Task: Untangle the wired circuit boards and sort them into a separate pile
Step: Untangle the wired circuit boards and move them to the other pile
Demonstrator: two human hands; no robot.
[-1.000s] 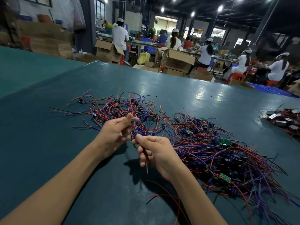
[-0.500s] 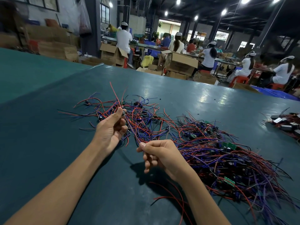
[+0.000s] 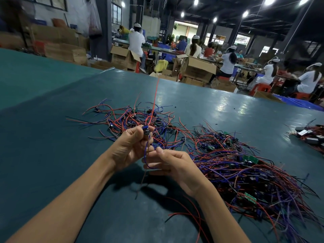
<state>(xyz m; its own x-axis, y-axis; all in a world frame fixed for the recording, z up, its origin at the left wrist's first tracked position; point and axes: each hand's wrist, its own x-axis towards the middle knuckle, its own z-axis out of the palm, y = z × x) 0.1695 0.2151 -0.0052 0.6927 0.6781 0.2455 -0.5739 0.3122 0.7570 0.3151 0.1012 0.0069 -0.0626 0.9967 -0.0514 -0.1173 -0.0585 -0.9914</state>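
A wide dark-green table (image 3: pixel 52 137) lies under a dark ceiling (image 3: pixel 219 4) dotted with round lamps (image 3: pixel 245 14). Beyond it, people in white (image 3: pixel 228 62) sit on red stools (image 3: pixel 259 87) at benches (image 3: pixel 156 48) among open cardboard boxes (image 3: pixel 198 69). A window (image 3: pixel 116 13) shows beside a dark pillar (image 3: pixel 103 28) at left.

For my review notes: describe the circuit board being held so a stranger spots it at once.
On the green table, find the left hand before the looser wire heap. It pinches a small dark board, the only one lifted, its red wire rising straight up.
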